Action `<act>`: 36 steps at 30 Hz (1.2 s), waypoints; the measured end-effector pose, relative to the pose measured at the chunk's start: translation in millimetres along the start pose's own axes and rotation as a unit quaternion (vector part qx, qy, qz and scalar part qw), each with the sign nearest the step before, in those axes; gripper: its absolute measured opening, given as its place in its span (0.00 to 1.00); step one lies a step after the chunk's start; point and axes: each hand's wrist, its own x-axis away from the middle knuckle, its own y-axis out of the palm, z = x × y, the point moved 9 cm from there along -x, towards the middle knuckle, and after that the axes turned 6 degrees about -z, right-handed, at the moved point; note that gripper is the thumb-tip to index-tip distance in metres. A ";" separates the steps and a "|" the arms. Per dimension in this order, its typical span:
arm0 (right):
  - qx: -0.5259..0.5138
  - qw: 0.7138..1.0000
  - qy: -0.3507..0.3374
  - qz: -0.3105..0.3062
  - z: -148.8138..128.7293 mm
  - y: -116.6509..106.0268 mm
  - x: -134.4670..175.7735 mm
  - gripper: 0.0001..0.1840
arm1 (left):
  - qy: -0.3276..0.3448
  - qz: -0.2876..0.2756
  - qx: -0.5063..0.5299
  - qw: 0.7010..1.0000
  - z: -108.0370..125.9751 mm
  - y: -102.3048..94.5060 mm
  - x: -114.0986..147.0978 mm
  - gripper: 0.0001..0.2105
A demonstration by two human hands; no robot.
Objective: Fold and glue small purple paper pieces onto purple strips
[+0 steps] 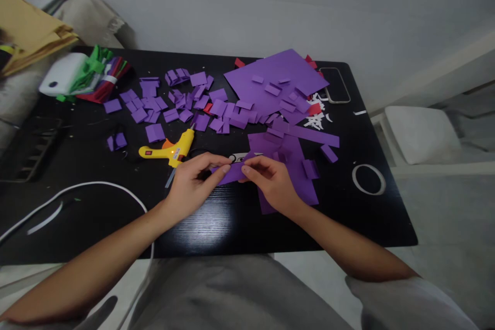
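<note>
Black table (pixel 371 216) here, and with left hand (pixel 195 180) and right hand (pixel 276 185) pinching a purple paper piece (pixel 231 174) near its middle, I'd grip lightly, line edges up, and mind the glue gun (pixel 182 147) before the folded pieces (pixel 219 107) farther back.

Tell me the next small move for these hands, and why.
Probably press a crease into the purple paper: the left hand and right hand both pinch it, and folded purple pieces lie about on the black table.
</note>
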 end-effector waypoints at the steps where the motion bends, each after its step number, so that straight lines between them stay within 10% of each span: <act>1: -0.009 1.000 0.007 -0.004 1.7 1.2 -0.1 0.18 | -0.002 0.007 -0.007 1.000 0.1 -2.2 0.1 0.06; 36: -0.032 0.999 -0.006 0.033 -3.1 -2.5 3.2 0.13 | -0.073 0.020 0.111 0.991 -8.1 -4.3 0.9 0.10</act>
